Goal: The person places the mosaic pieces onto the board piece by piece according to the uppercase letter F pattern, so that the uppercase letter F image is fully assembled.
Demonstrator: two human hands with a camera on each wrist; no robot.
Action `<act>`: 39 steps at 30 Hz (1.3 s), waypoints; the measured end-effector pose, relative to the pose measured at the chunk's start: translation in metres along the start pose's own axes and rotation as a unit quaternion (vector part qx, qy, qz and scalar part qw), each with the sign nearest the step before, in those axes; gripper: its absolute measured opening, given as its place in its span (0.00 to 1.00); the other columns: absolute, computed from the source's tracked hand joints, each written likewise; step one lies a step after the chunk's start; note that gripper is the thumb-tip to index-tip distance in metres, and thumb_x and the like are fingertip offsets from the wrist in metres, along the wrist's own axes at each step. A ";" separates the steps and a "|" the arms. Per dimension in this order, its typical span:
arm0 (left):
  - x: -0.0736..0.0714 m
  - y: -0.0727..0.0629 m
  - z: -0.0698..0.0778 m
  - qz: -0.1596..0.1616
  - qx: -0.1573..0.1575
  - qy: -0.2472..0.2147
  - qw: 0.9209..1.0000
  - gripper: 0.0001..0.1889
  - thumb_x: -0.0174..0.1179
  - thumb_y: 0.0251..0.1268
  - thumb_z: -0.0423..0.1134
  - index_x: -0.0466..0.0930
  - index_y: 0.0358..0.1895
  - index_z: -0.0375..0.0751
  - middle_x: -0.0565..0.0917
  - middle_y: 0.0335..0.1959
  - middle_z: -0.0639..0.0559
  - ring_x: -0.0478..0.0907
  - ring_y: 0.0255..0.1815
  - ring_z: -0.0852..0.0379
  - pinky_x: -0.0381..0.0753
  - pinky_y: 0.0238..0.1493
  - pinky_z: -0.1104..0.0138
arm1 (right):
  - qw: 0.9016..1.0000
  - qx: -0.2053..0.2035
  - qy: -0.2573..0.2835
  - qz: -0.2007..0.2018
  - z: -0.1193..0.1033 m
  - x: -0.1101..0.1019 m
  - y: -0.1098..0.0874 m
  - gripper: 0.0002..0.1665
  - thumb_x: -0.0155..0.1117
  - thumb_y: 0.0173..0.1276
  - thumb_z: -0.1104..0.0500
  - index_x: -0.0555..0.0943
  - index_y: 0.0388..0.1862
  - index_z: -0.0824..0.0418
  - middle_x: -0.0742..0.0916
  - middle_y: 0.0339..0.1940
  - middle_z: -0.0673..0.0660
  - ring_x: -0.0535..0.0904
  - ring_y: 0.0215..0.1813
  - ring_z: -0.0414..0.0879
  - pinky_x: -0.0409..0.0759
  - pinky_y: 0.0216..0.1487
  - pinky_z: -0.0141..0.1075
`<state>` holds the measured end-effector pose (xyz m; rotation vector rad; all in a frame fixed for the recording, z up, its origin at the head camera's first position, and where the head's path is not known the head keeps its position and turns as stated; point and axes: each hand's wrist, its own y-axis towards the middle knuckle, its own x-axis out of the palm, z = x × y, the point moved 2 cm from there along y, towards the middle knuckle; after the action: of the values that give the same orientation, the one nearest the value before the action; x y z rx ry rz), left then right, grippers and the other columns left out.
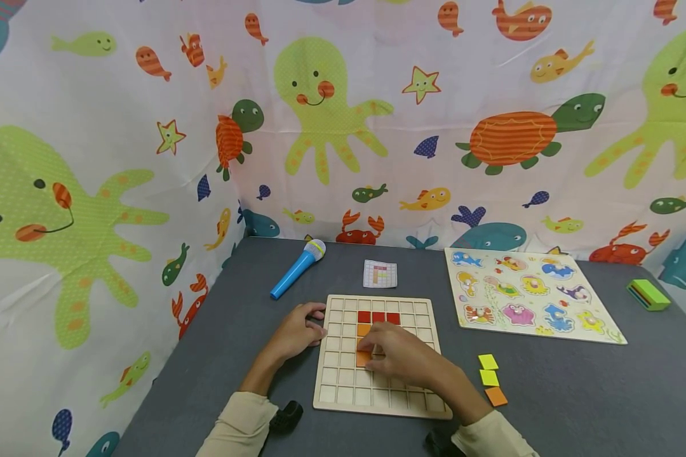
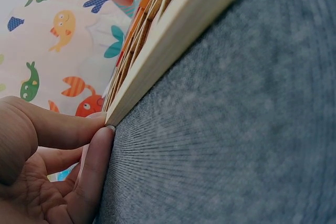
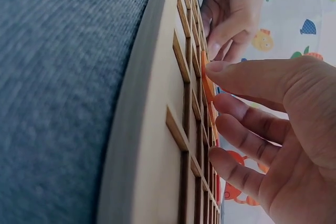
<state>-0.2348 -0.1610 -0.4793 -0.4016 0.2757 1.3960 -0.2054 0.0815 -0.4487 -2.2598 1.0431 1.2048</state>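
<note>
A wooden grid board (image 1: pixel 343 397) lies on the table with red tiles (image 1: pixel 378 317) in a row and orange tiles (image 1: pixel 363 359) in a column below them. At the board's left edge, my left hand (image 1: pixel 295 331) pinches the rim between thumb and finger, seen close in the left wrist view. Over the orange column is my right hand (image 1: pixel 403 357), palm down, partly hiding the tiles. In the right wrist view its thumb (image 3: pixel 252 77) touches an orange tile (image 3: pixel 207 77), and the other fingers are spread and gently bent along the grid.
Two yellow tiles (image 1: pixel 489 377) and a loose orange tile (image 1: pixel 496 397) lie right of the board. Behind it are a small pattern card (image 1: pixel 380 274) and a blue microphone (image 1: pixel 294 273). A sea-animal puzzle (image 1: pixel 537 295) and a green block (image 1: pixel 648 295) lie at the back right.
</note>
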 end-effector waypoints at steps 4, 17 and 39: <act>0.000 0.000 0.001 0.003 0.000 0.004 1.000 0.29 0.68 0.66 0.25 0.76 0.71 0.34 0.77 0.57 0.40 0.84 0.46 0.54 0.89 0.41 0.61 | 1.000 -0.007 -0.007 0.003 0.001 0.000 -0.001 0.13 0.76 0.69 0.58 0.91 0.52 0.56 0.86 0.50 0.47 0.79 0.51 0.42 0.83 0.58 0.44; -0.001 -0.001 0.001 0.003 -0.001 0.009 1.000 0.29 0.68 0.66 0.26 0.76 0.71 0.35 0.78 0.58 0.41 0.84 0.46 0.54 0.90 0.41 0.62 | 1.000 -0.002 0.019 -0.003 0.003 -0.001 -0.004 0.15 0.76 0.69 0.58 0.90 0.54 0.55 0.86 0.51 0.47 0.80 0.49 0.42 0.83 0.54 0.41; 0.001 0.000 -0.001 0.000 -0.002 0.006 1.000 0.29 0.68 0.65 0.26 0.76 0.71 0.34 0.77 0.57 0.41 0.84 0.45 0.55 0.90 0.40 0.62 | 0.999 0.005 0.033 0.035 0.028 -0.024 -0.043 0.16 0.73 0.73 0.57 0.87 0.57 0.57 0.86 0.45 0.46 0.81 0.47 0.40 0.83 0.47 0.36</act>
<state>-0.2346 -0.1603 -0.4804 -0.4124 0.2824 1.3949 -0.1970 0.1375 -0.4456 -2.2863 1.1601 1.1573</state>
